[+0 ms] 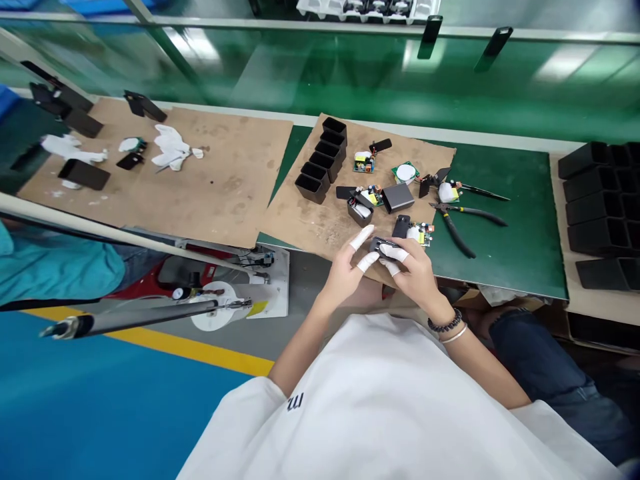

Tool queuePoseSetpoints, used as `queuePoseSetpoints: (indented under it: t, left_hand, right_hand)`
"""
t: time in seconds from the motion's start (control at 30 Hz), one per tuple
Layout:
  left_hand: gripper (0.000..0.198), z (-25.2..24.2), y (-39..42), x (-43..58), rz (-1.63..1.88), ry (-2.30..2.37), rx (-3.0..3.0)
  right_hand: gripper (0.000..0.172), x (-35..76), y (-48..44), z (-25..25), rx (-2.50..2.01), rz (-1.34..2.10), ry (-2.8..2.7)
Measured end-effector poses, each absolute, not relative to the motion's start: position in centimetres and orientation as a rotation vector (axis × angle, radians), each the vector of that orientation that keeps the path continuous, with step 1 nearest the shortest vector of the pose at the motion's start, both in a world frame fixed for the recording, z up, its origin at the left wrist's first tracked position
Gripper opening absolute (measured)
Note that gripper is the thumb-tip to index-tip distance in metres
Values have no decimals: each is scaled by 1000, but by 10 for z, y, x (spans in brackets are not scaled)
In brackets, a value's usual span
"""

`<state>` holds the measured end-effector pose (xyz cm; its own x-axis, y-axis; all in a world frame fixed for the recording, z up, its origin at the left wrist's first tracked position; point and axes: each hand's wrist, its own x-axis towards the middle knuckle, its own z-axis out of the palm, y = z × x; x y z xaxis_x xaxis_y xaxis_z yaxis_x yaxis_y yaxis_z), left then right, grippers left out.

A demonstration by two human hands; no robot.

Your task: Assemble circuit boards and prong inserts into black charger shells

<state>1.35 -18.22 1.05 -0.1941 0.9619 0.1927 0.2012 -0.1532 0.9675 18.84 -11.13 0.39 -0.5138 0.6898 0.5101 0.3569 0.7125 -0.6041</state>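
Over the front edge of the bench, a small black plastic casing (381, 247) is held between my two hands. My right hand (416, 275) grips it from the right, its white-covered thumb and fingers closed on it. On the left, my left hand (345, 265) has its thumb against the casing's near end, while the index finger sticks out above it. Just beyond, a circuit board (421, 233) lies with a black cover piece (401, 225). Farther back are an open black box (360, 212) with parts in it and a dark box lying on its side (398, 198).
Pliers (465, 217) and tweezers (484, 192) lie on the green mat at right. Black boxes stand in a row (323, 160) on the cardboard (290, 213), with more stacked boxes (600, 200) far right. White gloves (173, 147) lie left. A person's teal sleeve (60, 267) shows at left.
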Motion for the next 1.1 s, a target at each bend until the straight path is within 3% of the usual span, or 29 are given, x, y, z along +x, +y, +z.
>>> queuePoseSetpoints:
  t: [0.27, 0.47, 0.63, 0.73, 0.93, 1.1]
  left_hand:
    - [43, 7, -166, 3, 1325, 1351, 1266]
    - [47, 8, -167, 5, 1337, 1343, 1331]
    - [24, 8, -166, 5, 1426, 1246, 1334]
    - [21, 9, -163, 2, 1379, 1143, 1264]
    - [23, 13, -159, -2, 1316, 1103, 1225]
    - [26, 18, -155, -2, 1286, 1057, 1260]
  right_hand:
    - [45, 190, -119, 1, -905, 919, -1892]
    - [45, 185, -121, -8, -959, 1072, -1726]
    - [53, 185, -122, -2, -944, 1128, -1707]
    - [47, 192, -116, 10, -890, 1200, -1745]
    - [18, 205, -90, 50, -1068, 1205, -1923]
    - [21, 203, -77, 87, -1051, 872, -2514]
